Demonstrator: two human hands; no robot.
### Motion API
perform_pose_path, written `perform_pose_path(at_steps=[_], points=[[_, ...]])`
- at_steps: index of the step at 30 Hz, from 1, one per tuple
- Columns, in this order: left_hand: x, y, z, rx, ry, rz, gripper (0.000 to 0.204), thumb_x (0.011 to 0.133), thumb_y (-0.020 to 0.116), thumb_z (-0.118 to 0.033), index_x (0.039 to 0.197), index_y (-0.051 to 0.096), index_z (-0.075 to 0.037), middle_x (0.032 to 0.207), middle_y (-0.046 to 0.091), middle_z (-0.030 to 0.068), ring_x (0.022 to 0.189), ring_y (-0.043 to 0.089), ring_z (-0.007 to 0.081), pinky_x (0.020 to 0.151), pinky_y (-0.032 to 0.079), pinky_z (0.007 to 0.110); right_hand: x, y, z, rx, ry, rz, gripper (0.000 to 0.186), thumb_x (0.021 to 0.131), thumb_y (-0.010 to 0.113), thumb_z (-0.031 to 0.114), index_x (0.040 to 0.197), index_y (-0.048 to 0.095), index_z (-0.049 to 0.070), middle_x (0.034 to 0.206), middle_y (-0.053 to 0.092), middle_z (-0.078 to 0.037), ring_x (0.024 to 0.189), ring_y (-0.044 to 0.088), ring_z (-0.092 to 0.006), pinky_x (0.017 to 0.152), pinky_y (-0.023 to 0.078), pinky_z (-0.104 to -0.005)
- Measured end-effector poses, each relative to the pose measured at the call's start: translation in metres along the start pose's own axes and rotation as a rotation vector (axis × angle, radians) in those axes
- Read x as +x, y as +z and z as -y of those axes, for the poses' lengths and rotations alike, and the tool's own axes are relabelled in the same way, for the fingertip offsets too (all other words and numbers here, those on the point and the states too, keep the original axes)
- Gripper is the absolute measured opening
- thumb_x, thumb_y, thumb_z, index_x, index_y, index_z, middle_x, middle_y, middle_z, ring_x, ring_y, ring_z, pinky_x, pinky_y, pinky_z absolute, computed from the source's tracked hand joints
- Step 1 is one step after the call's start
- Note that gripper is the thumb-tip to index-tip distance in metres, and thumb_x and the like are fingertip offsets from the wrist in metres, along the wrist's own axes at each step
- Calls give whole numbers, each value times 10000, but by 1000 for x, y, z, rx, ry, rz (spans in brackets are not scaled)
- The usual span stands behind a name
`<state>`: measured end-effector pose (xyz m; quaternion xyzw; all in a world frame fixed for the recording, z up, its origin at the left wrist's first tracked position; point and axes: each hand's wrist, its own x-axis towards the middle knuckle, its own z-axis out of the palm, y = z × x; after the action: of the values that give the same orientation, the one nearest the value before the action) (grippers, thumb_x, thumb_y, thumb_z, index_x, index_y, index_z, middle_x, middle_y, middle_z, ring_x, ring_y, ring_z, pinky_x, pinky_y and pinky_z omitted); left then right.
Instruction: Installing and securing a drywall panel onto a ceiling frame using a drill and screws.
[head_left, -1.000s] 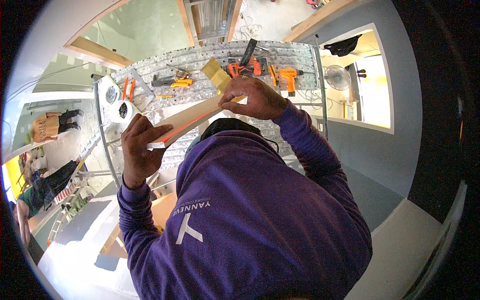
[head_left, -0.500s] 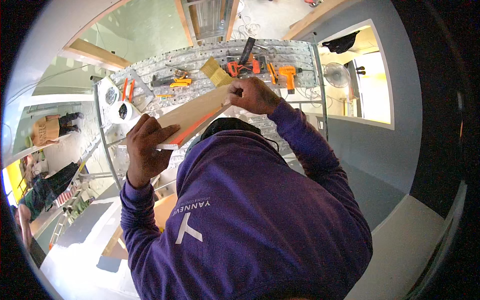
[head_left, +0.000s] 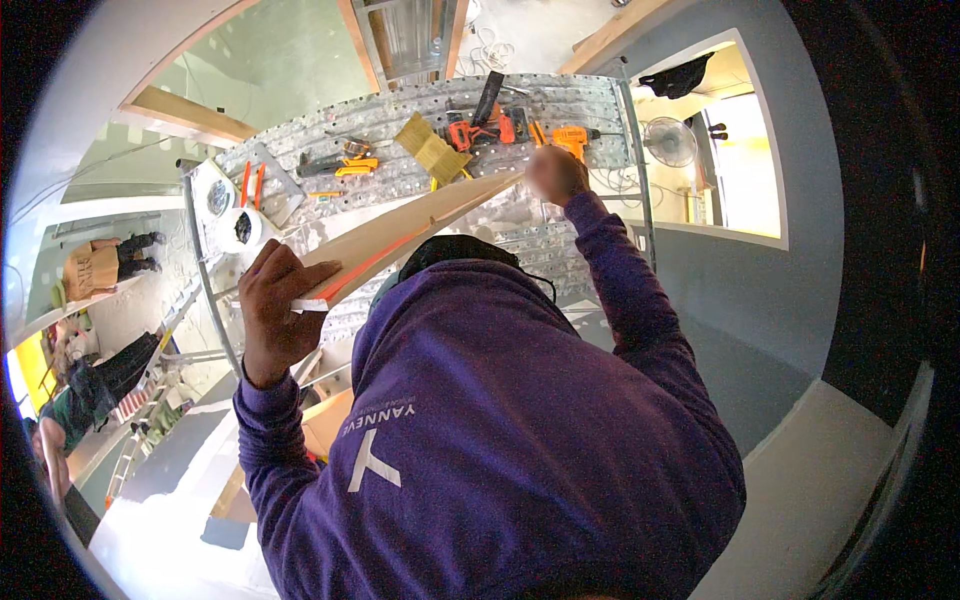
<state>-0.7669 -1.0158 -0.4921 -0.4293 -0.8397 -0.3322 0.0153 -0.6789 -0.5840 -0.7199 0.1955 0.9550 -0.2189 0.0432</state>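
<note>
My left hand (head_left: 278, 310) grips the near end of a long pale board (head_left: 390, 235), its thumb lying across the top face. An orange-red strip (head_left: 375, 262) runs along the board's edge facing me. At the far, narrow-looking end is my right hand (head_left: 556, 176), smeared so that its fingers cannot be made out. The board slants up to the right over the perforated metal platform (head_left: 380, 205). Just beyond my right hand lies an orange drill (head_left: 570, 138). A tan ribbed piece (head_left: 432, 148) lies past the board's middle.
On the platform are a red-and-black power tool (head_left: 465, 133), a yellow-orange knife (head_left: 357, 167) and a white bucket (head_left: 243, 230). Metal scaffold posts (head_left: 205, 265) flank it. A fan (head_left: 670, 143) stands beyond the wall opening. Another person (head_left: 85, 400) is below at the left.
My right hand has moved right and away from me, and more of the board's length shows. My left hand has shifted slightly left and nearer, with the board's near end.
</note>
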Motion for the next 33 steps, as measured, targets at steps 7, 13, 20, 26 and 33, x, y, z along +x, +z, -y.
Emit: perform_pose_path(at_steps=[7, 13, 20, 26, 33], points=[[3, -6, -5, 0, -40, -20, 376, 535, 813, -66, 909, 772, -74, 650, 466, 46, 633, 460, 213, 557, 361, 348, -20, 16, -107, -376, 355, 11, 275, 920, 503, 242, 961, 656, 17, 922, 697, -215, 871, 687, -403, 786, 550, -512], [6, -5, -3, 37, -61, 30, 367, 541, 820, -54, 904, 774, -79, 654, 462, 49, 642, 451, 222, 568, 354, 349, -28, -11, -64, -156, 115, 56, 215, 931, 538, 172, 1029, 662, 27, 1020, 694, -206, 1002, 670, -369, 900, 522, -459], [9, -4, -7, 43, -157, 112, 396, 543, 876, -78, 928, 783, -64, 772, 474, 91, 718, 496, 274, 644, 398, 367, -51, -49, 100, 569, -661, -60, 261, 847, 781, 281, 1027, 712, 105, 1069, 714, -94, 1034, 661, -275, 968, 493, -434], [7, -4, -10, 30, -170, 80, 400, 535, 878, -78, 924, 786, -65, 784, 490, 89, 747, 516, 273, 668, 413, 368, -49, -46, 104, 456, -728, -13, 170, 872, 746, 253, 976, 719, 120, 1017, 728, -45, 986, 671, -255, 912, 505, -421], [12, -4, -11, 19, -49, 59, 377, 517, 813, -36, 890, 772, -73, 651, 467, 44, 641, 447, 217, 569, 352, 349, -49, -56, 111, 279, -911, -151, 86, 812, 745, 179, 863, 698, 127, 893, 714, -23, 893, 679, -220, 870, 501, -407]])
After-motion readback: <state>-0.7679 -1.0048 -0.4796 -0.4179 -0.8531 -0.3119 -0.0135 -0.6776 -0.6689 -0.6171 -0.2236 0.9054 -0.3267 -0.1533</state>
